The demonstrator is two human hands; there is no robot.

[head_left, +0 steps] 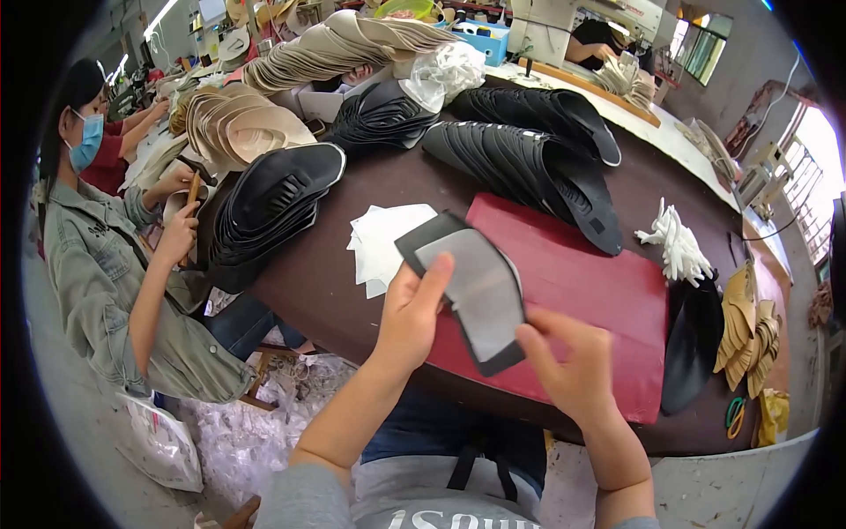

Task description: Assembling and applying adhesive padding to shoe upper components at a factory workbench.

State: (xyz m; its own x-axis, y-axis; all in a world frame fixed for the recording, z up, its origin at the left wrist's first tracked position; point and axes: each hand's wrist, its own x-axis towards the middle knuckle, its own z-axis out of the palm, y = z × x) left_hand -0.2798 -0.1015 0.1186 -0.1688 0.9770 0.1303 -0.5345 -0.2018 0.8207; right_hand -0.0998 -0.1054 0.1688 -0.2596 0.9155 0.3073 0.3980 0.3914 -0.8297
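Observation:
A curved black shoe-upper piece (504,360) with a grey backing patch on its face is held up over the red mat (608,326). My left hand (414,304) grips its left side, thumb on top of the grey patch and fingers underneath. At its right edge, my right hand (568,357) pinches with thumb and fingers, slightly blurred. White sheets (388,238) lie on the brown table just beyond my left hand. Behind the mat, black shoe uppers (529,172) lie nested in long rows.
More black uppers (273,207) and beige ones (238,123) stand left and behind. White gloves (677,242), tan pieces (745,331) and green-handled scissors (735,418) are at the right. A masked co-worker (132,256) sits close on the left, holding a wooden-handled tool.

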